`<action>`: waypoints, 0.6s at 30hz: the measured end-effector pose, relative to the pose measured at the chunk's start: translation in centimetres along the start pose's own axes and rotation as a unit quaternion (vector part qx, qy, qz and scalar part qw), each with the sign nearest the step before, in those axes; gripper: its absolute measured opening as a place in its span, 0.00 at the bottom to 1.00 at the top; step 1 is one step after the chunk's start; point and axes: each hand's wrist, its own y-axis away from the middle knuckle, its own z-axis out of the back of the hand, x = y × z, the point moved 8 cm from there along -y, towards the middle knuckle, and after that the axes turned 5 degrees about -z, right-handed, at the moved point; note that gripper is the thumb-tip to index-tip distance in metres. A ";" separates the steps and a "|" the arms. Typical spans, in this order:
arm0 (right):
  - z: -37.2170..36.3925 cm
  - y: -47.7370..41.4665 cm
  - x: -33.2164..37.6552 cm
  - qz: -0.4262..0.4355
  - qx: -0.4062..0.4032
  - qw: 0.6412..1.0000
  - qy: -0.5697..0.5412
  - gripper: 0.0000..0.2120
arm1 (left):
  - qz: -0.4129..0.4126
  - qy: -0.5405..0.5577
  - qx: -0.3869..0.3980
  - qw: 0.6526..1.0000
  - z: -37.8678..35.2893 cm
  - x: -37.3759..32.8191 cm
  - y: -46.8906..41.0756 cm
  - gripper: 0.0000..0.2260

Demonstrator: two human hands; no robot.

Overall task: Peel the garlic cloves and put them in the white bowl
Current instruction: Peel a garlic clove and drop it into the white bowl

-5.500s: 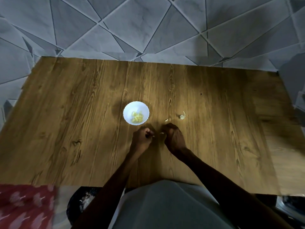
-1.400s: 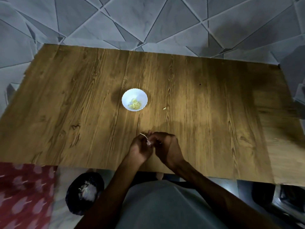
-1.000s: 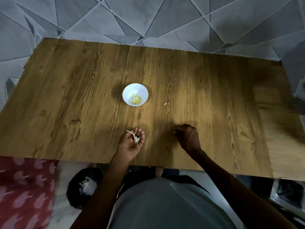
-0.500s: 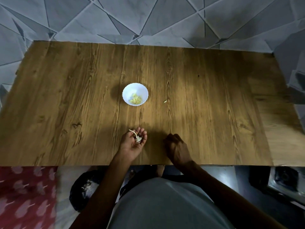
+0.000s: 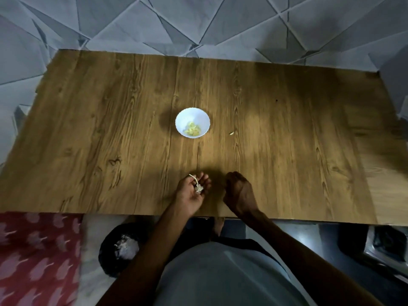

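At table [image 5: 88, 133] front edge, left hand [image 5: 191, 193] cups whitish garlic scrap [image 5: 198, 187] palm-up, right hand [image 5: 239, 191] curled, contents unclear; white bowl [image 5: 183, 117] has several peeled cloves [image 5: 193, 130], prob. nearly done.

This looks like a home: a wood-grain table [image 5: 88, 129] stands on a floor [image 5: 132, 23] of grey triangle-patterned tiles. A red patterned cloth [image 5: 33, 257] and a dark bin [image 5: 110, 259] lie beside it; a white bowl [image 5: 182, 117] holds garlic [image 5: 193, 130].
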 end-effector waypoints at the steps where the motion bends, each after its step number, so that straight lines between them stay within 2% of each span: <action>1: 0.5 0.1 1.7 0.018 -0.010 0.999 -0.030 0.10 | -0.008 0.011 -0.005 1.000 0.1 -0.1 0.1 0.13; 4: 0.2 1.4 7.8 0.105 0.047 0.992 -0.047 0.15 | -0.018 0.043 -0.008 0.999 0.8 -0.4 0.8 0.11; 6: -0.8 1.9 10.2 0.106 0.086 0.990 -0.038 0.17 | -0.030 0.070 0.004 0.997 2.4 -0.8 1.7 0.11; 9: -2.4 2.5 13.8 0.144 0.060 0.988 0.013 0.12 | -0.054 0.086 -0.018 0.995 6.3 -2.0 3.4 0.13; 10: -3.5 3.1 15.4 0.173 0.069 0.983 0.006 0.11 | -0.057 0.132 -0.013 0.990 7.8 -2.7 3.9 0.14; 13: -7.3 5.1 19.4 0.208 0.157 0.965 -0.041 0.13 | -0.075 0.223 -0.014 0.972 12.5 -4.8 5.6 0.13; 15: -10.5 6.5 21.7 0.186 0.219 0.955 -0.077 0.16 | -0.094 0.273 -0.042 0.956 17.7 -5.5 6.4 0.10; 18: -16.2 9.5 25.3 0.199 0.291 0.930 -0.101 0.23 | -0.120 0.311 -0.111 0.936 26.1 -6.4 7.1 0.13</action>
